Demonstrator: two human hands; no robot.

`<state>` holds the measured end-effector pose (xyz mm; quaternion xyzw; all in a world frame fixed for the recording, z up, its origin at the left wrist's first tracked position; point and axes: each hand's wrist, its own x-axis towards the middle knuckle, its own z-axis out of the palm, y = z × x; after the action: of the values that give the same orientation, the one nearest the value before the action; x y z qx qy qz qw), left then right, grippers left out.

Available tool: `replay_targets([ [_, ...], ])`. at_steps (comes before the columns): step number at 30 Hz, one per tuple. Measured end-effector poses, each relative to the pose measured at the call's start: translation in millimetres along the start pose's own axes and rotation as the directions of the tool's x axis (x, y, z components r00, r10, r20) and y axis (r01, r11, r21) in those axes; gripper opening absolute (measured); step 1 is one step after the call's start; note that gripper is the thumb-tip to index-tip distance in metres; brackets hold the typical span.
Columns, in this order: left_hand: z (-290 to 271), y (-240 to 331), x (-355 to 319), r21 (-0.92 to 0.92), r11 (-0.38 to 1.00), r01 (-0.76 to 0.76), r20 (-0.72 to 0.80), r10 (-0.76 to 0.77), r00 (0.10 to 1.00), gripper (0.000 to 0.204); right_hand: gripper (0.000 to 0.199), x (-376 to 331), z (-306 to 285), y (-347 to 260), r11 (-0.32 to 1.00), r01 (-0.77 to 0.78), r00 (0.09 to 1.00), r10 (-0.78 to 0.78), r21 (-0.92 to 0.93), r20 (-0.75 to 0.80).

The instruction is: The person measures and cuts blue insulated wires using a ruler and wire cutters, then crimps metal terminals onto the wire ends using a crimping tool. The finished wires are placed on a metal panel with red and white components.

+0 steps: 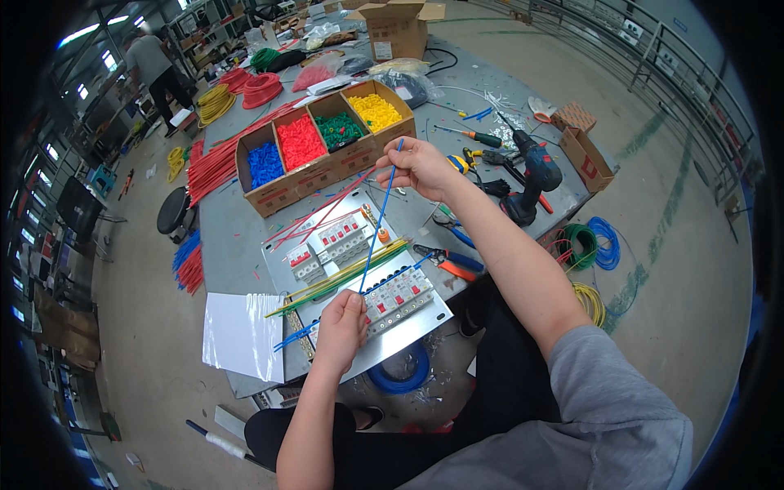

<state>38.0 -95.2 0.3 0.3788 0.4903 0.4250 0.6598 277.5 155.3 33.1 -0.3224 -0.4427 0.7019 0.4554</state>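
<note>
A seated worker pinches a blue wire (380, 220) taut between the left hand (341, 327) and right hand (420, 166) above a breaker panel (359, 278) on the grey table (229, 237), apparently sizing it; routing it to a terminal likely demands a careful bend.

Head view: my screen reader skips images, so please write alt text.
Two hands stretch a blue wire taut, left hand low, right hand high, over a metal panel of circuit breakers on a grey table.

Grey workbench (237, 245) with compartmented cardboard box (327, 155), metal breaker panel (359, 273), cordless drill (535, 175), pliers (445, 261).
</note>
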Motion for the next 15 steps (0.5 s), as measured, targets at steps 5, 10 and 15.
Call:
replay_targets([
  [5, -0.2, 1.9, -0.6, 0.002, 1.0, -0.005, -0.002, 0.005, 1.0, 0.032, 0.029, -4.7, -2.1, -6.0, 0.997, -0.027, 1.0, 0.026, 0.068, 0.013],
  [10, 3.6, 2.3, 1.0, 0.035, 0.998, -0.053, 0.022, 0.052, 0.998, 0.033, 0.037, -4.9, -5.0, -8.9, 0.999, -0.004, 0.999, 0.006, 0.037, -0.044],
  [15, -6.6, -10.1, 7.3, 0.015, 0.999, -0.039, -0.037, 0.04, 0.999, 0.036, 0.037, -6.8, 13.3, 1.5, 0.991, 0.009, 0.984, 0.015, 0.134, -0.176],
])
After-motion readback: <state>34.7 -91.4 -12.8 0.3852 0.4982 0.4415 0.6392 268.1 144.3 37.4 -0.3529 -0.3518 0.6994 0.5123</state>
